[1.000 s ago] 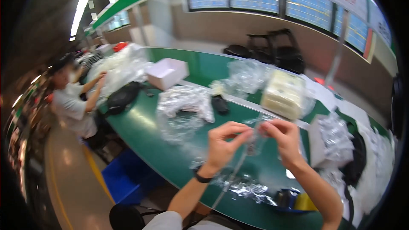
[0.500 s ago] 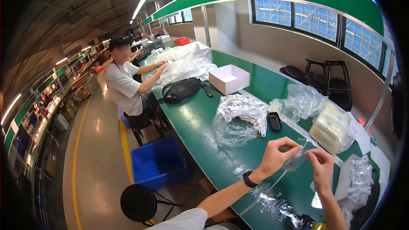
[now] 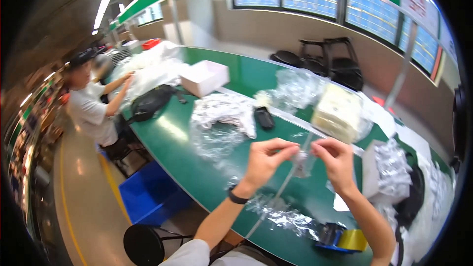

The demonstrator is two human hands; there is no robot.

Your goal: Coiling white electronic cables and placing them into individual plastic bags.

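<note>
A small clear plastic bag (image 3: pixel 304 165) hangs between my hands over the green table (image 3: pixel 217 221), with something small and pale in it that I cannot make out. My left hand (image 3: pixel 266 162), a black band on its wrist, pinches the bag's upper left edge between thumb and forefinger. On the other side, my right hand (image 3: pixel 336 162) pinches its upper right edge in the same way. Below my hands lie shiny clear plastic scraps (image 3: pixel 290 219). A blue tape dispenser (image 3: pixel 340 240) with a yellow roll stands near the table's front edge.
Beyond my hands are a plastic-wrapped pale stack (image 3: pixel 339 111), a black tray (image 3: pixel 264 118) and a bag of white parts (image 3: pixel 224 111). To the right, a white box (image 3: pixel 387 172) holds clear bags. A co-worker (image 3: pixel 88 103) sits at the left; a blue bin (image 3: pixel 152 192) and stool (image 3: pixel 143 244) stand beside the table.
The view has turned right, so the table's contents sit farther left. My hands have drawn to a more level position, the bag still between them. The tape dispenser shows more fully.
</note>
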